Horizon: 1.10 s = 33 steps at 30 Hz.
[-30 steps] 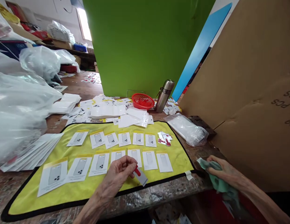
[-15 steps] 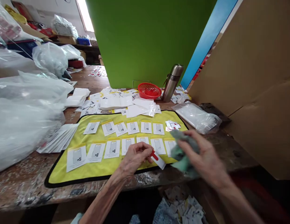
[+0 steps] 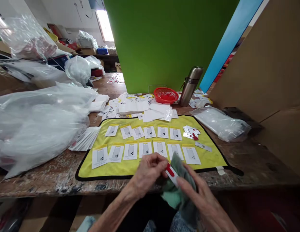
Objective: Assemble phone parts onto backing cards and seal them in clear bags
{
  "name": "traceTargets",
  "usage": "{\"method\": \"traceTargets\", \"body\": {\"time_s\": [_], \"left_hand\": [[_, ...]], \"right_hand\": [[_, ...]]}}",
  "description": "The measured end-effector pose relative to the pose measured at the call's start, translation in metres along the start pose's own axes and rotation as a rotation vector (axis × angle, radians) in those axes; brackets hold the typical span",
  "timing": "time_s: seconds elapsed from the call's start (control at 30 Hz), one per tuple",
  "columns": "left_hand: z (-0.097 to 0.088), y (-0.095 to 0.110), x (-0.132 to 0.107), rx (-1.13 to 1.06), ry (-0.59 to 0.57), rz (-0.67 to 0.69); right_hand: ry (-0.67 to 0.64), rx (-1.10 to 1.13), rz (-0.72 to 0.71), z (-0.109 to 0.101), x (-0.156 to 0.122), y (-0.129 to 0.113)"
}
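Note:
My left hand (image 3: 152, 170) pinches one end of a small white strip with a red patch (image 3: 172, 173), just past the near edge of the yellow cloth mat (image 3: 214, 158). A grey-green rag (image 3: 175, 195) is bunched in my right hand (image 3: 200, 193), whose thumb lies on the strip's other end. Two rows of white cards with phone pictures lie on the mat, among them a card (image 3: 191, 155) closest to my hands. At the mat's right are a small pile of red and white pieces (image 3: 191, 132) and a silvery strip (image 3: 203, 147).
Behind the mat stand a red basket (image 3: 165, 95) and a steel flask (image 3: 191, 86), with paper stacks (image 3: 134, 106) alongside. Large plastic bags (image 3: 41, 119) crowd the left. A plastic packet (image 3: 222, 124) lies right, below a cardboard wall (image 3: 261, 77).
My right hand has brought the rag left and down onto the strip in my left hand. A silvery strip now shows at the mat's right. The view has turned left.

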<state>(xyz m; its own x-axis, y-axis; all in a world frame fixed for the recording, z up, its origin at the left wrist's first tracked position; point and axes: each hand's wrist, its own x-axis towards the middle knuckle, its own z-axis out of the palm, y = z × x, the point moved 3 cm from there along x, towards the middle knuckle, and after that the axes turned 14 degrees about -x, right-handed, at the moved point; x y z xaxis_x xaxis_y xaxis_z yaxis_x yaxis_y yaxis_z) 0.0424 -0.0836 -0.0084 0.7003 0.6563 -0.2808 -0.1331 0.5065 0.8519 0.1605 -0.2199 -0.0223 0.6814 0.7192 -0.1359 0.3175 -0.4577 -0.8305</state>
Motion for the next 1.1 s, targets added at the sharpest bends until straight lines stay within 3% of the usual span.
{"method": "traceTargets", "body": {"time_s": [0.1, 0.2, 0.27, 0.37, 0.47, 0.6, 0.7, 0.83, 0.93, 1.1], "left_hand": [[0.004, -0.009, -0.006, 0.070, -0.029, 0.030], [-0.001, -0.013, -0.009, 0.089, -0.018, 0.025], [-0.006, -0.012, -0.009, 0.105, 0.024, 0.018], [-0.007, -0.007, -0.007, 0.150, 0.047, -0.016], [-0.005, 0.000, -0.004, 0.124, -0.016, -0.105], [-0.007, 0.022, 0.012, 0.211, -0.019, -0.079], [-0.003, 0.036, 0.038, 0.335, -0.010, -0.024], [0.015, 0.028, 0.079, 0.455, -0.050, -0.007], [0.026, 0.014, 0.096, 0.665, -0.073, 0.080], [0.051, 0.011, 0.104, 1.218, -0.061, 0.403]], "right_hand": [[-0.077, -0.020, 0.066, 0.024, -0.004, -0.005], [-0.131, -0.122, -0.118, 0.036, -0.003, -0.010], [-0.024, -0.232, -0.368, 0.035, -0.003, -0.017], [0.267, -0.449, -0.757, 0.031, -0.007, -0.029], [0.343, -0.576, -0.902, 0.027, -0.011, -0.034], [0.202, -0.428, -0.771, 0.011, -0.012, -0.022], [0.117, -0.355, -0.513, -0.002, -0.011, -0.001], [0.075, -0.305, -0.171, -0.008, -0.014, 0.025], [0.097, -0.278, -0.081, -0.009, -0.018, 0.033], [0.072, -0.322, -0.037, -0.013, -0.019, 0.046]]}}
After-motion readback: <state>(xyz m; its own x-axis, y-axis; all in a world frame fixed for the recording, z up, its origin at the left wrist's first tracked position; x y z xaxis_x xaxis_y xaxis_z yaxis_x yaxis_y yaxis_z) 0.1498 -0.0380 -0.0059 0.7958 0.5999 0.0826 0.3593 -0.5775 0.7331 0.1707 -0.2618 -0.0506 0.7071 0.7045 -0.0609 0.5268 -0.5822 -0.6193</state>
